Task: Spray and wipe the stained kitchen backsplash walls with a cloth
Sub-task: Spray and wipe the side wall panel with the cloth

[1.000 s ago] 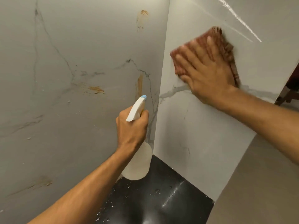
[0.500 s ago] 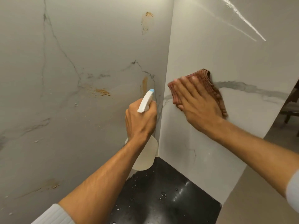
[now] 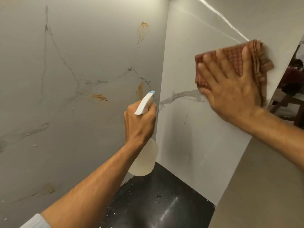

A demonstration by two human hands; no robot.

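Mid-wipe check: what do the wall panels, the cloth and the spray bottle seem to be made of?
Wall panels: probably polished marble or marble-look slab; grey veins, glossy light streak.
Cloth: woven fabric, likely cotton; reddish check weave, soft layered folds.
Spray bottle: translucent plastic body, matte; opaque white plastic trigger head.

A glossy black countertop [image 3: 164, 211] fills the bottom of the corner, its back edges meeting the left wall [image 3: 65, 129] and the right wall [image 3: 197, 145]. Small water droplets [image 3: 130, 193] lie scattered over its surface, thickest along the side near the left wall. A larger drop [image 3: 159, 197] sits near the middle, beside a pale streak of reflected light [image 3: 171, 209].
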